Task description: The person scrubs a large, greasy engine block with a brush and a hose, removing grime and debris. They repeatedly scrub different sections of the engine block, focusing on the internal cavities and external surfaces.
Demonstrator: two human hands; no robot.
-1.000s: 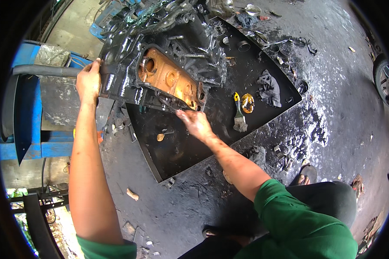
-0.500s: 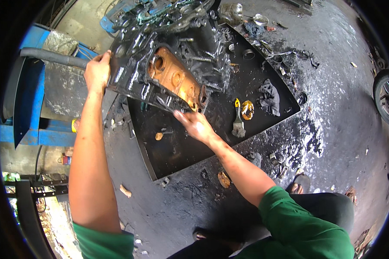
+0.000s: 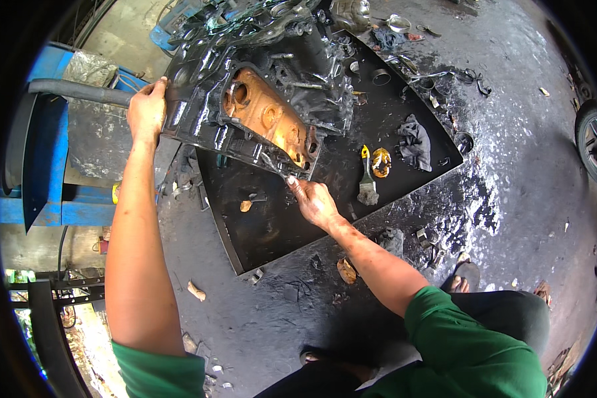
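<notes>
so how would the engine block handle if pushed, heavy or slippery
The block is probably heavy for its size, given its bulky, metal-looking body. Its shiny, oily-looking black surface could make any grip slippery. It likely won't flex, judging by its ridged, rigid-looking walls.

Right of the right hand (image 3: pixel 315 202), a yellow-handled brush (image 3: pixel 367 177) lay in a black tray (image 3: pixel 272 237), just beside a yellowish rounded object (image 3: pixel 381 162); a dark grey rag (image 3: pixel 416 144) lay farther right. A wheel (image 3: pixel 591 141) showed well beyond. Left of the left hand (image 3: pixel 147 114) was a blue metal frame (image 3: pixel 89 211).
</notes>
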